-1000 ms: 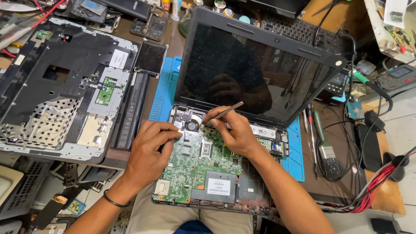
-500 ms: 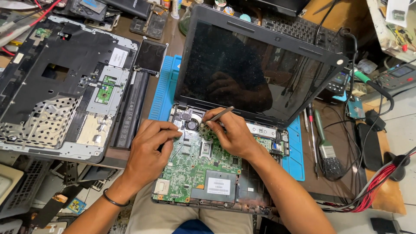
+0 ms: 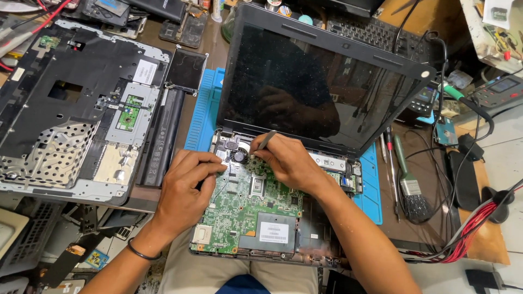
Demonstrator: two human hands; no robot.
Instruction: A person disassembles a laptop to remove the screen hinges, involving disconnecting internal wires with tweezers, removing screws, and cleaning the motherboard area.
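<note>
Barely anything moved since half a second back: the tweezers (image 3: 266, 140) tipped a bit steeper, both hands stayed put. Head view: right hand (image 3: 291, 163) pinches the tweezers, tip down by the fan corner at the far left of the board (image 3: 248, 209), just under the screen (image 3: 310, 90) hinge. Left hand (image 3: 185, 185) is curled, fingertips pressing on the board's left edge, holding nothing. Probably best to keep that brace firm and go light near the tiny parts. Brush (image 3: 408, 182) lies off at the desk's right edge.

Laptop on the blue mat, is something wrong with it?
Yes. The laptop has no keyboard or top cover, so its green circuit board lies bare. The removed cover sits upside down to its left.
</note>
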